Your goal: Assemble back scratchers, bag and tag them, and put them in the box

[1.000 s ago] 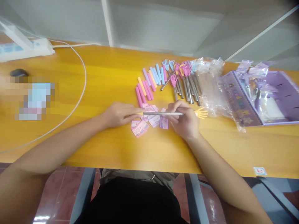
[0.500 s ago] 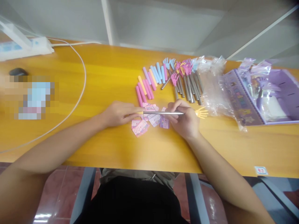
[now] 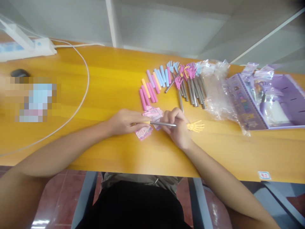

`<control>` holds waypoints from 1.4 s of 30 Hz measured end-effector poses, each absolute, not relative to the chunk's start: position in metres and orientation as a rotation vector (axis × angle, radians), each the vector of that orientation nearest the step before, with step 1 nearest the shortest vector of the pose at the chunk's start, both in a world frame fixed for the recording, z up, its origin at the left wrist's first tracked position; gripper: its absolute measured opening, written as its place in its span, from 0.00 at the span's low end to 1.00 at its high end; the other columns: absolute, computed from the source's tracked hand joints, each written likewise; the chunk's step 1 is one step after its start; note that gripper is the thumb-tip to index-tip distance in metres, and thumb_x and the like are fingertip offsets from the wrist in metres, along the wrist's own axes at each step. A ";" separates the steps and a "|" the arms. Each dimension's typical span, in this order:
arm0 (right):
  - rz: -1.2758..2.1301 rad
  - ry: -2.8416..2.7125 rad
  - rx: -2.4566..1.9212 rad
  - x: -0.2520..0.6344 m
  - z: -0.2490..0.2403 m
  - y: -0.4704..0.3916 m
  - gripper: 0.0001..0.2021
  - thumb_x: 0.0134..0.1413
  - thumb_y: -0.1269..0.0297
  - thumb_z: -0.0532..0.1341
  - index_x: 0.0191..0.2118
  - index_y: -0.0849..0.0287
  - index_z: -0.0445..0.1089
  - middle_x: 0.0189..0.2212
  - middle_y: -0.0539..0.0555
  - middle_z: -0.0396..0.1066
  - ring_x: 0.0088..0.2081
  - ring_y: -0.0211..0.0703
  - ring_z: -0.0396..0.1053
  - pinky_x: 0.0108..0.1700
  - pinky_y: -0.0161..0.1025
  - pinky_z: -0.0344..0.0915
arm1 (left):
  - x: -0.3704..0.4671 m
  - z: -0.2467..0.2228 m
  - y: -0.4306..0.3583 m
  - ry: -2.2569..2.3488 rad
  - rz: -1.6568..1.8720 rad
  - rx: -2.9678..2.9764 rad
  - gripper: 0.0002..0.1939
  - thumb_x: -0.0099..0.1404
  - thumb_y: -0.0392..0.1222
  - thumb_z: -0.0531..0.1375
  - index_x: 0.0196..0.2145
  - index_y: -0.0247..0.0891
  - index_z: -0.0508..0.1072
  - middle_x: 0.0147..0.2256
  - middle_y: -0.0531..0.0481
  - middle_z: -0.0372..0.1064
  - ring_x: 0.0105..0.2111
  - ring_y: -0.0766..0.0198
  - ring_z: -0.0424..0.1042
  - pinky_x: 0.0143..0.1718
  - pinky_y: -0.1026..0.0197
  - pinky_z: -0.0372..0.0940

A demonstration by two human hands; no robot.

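My left hand [image 3: 125, 122] is closed round the yellow handle [image 3: 145, 122] at the left end of a back scratcher. A bare length of its metal rod [image 3: 162, 123] shows between my hands. My right hand [image 3: 177, 127] is wrapped round the rod's other end, and the yellow claw [image 3: 196, 126] sticks out to its right. Beneath the rod lie pink and purple printed cards [image 3: 144, 132], partly covered by my hands. Just beyond them, several loose coloured handle tubes [image 3: 152, 89] lie side by side. To their right is a pile of back scratchers [image 3: 190, 82] with bare metal rods.
Crumpled clear plastic bags [image 3: 220, 92] lie beside an open purple box [image 3: 249, 109] holding bagged items. On the left are a white power strip [image 3: 43, 47], a looping white cable [image 3: 87, 76] and a dark mouse [image 3: 19, 73]. A small sticker [image 3: 264, 175] sits near the front edge.
My right hand has moved left and slightly nearer to me, bringing the claw with it. Less bare rod shows between my hands. The left hand has stayed nearly in place.
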State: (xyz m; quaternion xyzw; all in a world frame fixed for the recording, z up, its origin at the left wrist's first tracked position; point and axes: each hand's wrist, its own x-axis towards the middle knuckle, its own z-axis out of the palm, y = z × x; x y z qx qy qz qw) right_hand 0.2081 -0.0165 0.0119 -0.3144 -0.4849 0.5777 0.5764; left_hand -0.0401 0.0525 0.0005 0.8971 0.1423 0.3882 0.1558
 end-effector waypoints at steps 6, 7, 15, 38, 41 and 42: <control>1.353 -1.170 -0.715 0.206 0.005 -0.018 0.17 0.76 0.57 0.60 0.32 0.53 0.58 0.25 0.42 0.54 0.20 0.34 0.48 0.29 0.39 0.53 | -0.035 0.000 0.047 0.417 1.121 2.578 0.14 0.81 0.48 0.64 0.50 0.37 0.86 0.28 0.51 0.80 0.26 0.70 0.75 0.29 0.67 0.61; 1.351 -1.178 -0.711 0.205 0.004 -0.018 0.18 0.77 0.56 0.60 0.32 0.53 0.58 0.25 0.42 0.54 0.20 0.34 0.48 0.29 0.39 0.52 | -0.035 -0.001 0.047 0.416 1.124 2.573 0.14 0.81 0.48 0.64 0.50 0.37 0.86 0.29 0.51 0.80 0.26 0.70 0.76 0.29 0.67 0.62; 1.410 -1.213 -0.763 0.210 0.011 -0.016 0.18 0.75 0.54 0.62 0.33 0.53 0.59 0.25 0.42 0.56 0.21 0.33 0.50 0.30 0.39 0.57 | -0.035 0.001 0.046 0.399 1.169 2.596 0.14 0.82 0.46 0.63 0.51 0.35 0.86 0.31 0.49 0.82 0.27 0.69 0.77 0.29 0.67 0.63; 0.828 -1.548 -1.196 0.255 0.019 -0.003 0.26 0.73 0.38 0.63 0.31 0.54 0.73 0.28 0.52 0.73 0.32 0.43 0.69 0.38 0.41 0.66 | -0.048 -0.003 0.062 0.406 1.067 2.823 0.15 0.83 0.46 0.61 0.53 0.38 0.86 0.30 0.49 0.82 0.27 0.69 0.77 0.29 0.65 0.61; 0.871 -1.521 -1.207 0.249 0.016 -0.007 0.26 0.72 0.37 0.63 0.32 0.54 0.76 0.29 0.52 0.74 0.31 0.44 0.70 0.37 0.42 0.66 | -0.048 0.000 0.060 0.389 1.065 2.825 0.15 0.83 0.46 0.61 0.52 0.38 0.86 0.30 0.50 0.82 0.26 0.70 0.77 0.28 0.65 0.61; 0.873 -1.510 -1.210 0.248 0.014 -0.008 0.25 0.73 0.38 0.62 0.33 0.54 0.76 0.29 0.52 0.74 0.31 0.44 0.70 0.37 0.42 0.66 | -0.048 0.000 0.060 0.389 1.063 2.822 0.14 0.83 0.47 0.62 0.52 0.38 0.86 0.30 0.50 0.82 0.26 0.70 0.77 0.28 0.65 0.61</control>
